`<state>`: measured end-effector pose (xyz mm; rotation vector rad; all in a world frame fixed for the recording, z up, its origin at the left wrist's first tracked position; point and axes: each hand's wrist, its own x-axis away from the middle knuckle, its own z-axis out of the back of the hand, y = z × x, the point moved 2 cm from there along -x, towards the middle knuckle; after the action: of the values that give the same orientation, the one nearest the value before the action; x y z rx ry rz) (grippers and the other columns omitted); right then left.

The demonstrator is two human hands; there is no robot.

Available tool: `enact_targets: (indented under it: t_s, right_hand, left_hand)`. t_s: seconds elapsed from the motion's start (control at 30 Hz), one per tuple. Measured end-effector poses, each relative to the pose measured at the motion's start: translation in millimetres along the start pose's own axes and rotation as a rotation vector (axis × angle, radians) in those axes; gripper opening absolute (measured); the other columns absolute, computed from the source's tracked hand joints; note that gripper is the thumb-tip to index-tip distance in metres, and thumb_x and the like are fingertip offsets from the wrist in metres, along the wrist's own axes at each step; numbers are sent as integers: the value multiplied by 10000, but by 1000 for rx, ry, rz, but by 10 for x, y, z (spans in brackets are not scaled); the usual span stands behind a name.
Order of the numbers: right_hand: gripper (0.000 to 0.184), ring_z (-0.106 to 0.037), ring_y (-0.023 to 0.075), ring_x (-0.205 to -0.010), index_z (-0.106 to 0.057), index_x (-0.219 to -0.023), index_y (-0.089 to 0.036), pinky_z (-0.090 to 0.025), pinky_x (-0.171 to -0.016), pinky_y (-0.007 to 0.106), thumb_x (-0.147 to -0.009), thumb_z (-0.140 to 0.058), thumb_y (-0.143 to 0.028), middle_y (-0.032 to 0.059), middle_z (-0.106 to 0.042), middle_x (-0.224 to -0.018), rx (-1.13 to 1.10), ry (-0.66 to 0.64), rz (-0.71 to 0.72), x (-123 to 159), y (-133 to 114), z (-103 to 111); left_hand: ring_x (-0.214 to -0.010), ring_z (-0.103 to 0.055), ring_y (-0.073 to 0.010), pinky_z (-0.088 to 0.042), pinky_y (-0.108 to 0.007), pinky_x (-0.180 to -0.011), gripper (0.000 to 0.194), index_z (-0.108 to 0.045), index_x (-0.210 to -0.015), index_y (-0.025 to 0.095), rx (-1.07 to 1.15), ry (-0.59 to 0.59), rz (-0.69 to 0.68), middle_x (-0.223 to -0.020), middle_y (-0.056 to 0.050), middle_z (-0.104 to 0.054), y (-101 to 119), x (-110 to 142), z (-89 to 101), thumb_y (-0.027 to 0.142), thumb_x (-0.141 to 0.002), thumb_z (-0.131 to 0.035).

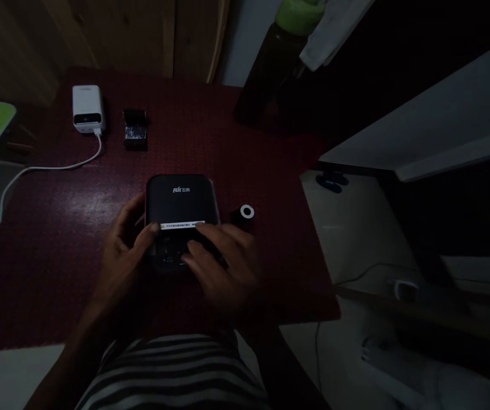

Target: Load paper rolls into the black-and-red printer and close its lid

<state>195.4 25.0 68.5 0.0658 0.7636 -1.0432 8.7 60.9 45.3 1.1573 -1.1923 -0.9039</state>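
A black box-shaped device [182, 199] with a white logo and a white-and-yellow label strip lies on the dark red table [57, 228]. My left hand [123, 250] grips its left side, thumb on the near top edge. My right hand [223, 259] rests over its near end, fingers spread across a dark panel of small parts. A small black cylinder with a white ring [245, 215] stands just right of the device.
A white power bank [86, 108] with a white cable [48, 168] sits at the back left, a small black object [135, 128] beside it. A dark bottle with a green cap [279, 51] stands at the back. The table's right edge drops to a pale floor.
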Motion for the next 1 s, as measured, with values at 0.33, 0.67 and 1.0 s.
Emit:
enact_targets:
  t_s: [0.33,0.67,1.0]
  right_hand:
    - [133,-798,270,-1278,-774,-1100,-188,-621,-1090,427,-1114,-660,-256,136,-852,-1311,-74,-87,-58,-64,38,0]
    - [372,-746,292,-1346,-630,-1464,-249,-656,-1083,538,-1095,-665,-293,137,-793,-1407,-229,65,-263,188,153,51]
    - [606,-794,315,-1230,-551,-1569,-279,-695,-980,490,-1022,-760,-436,150,-763,-1446,-451,-44,-663,623,167,-140]
  left_hand:
    - [-1331,-735,-336,-678,-311,-873,672,-671,-1559,342,-95,-29,21,-1560,-70,-701,30,14,8,558,-945,-835]
    - [-1566,-560,-398,-618,-476,-1150,592,-732,-1505,343,2,-50,42,-1645,-61,-646,-54,148,161,450,-933,-840]
    - [-1583,-547,-392,-683,-427,-1036,575,-720,-1524,348,-58,5,64,-1622,-68,-667,-11,217,127,384,-953,-786]
